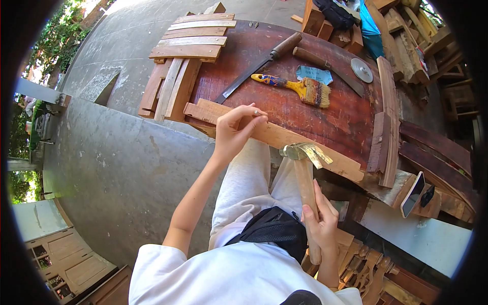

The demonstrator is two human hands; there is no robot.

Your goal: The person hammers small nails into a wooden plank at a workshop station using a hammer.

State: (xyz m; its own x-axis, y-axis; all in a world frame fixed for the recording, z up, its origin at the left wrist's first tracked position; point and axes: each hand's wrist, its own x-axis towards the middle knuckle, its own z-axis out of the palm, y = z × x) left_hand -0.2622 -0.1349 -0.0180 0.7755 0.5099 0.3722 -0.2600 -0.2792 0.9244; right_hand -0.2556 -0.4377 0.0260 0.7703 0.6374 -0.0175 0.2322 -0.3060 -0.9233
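My left hand (239, 127) is closed in a pinch above the near wooden board (290, 137), with what looks like a small nail (257, 113) between thumb and fingertips. In my right hand (323, 218) is a claw hammer (305, 188), gripped by its wooden handle. The hammer's brassy head points up and sits close to the board's near edge. That board lies along the front of a reddish-brown worktable (229, 61).
On the table lie a paintbrush (300, 90), a long file (259, 68), a wooden-handled blade (330, 71), blue sandpaper (315, 74) and a white disc (361, 70). Slatted wood pieces (190, 40) stand far left. A phone (413, 194) is at the right.
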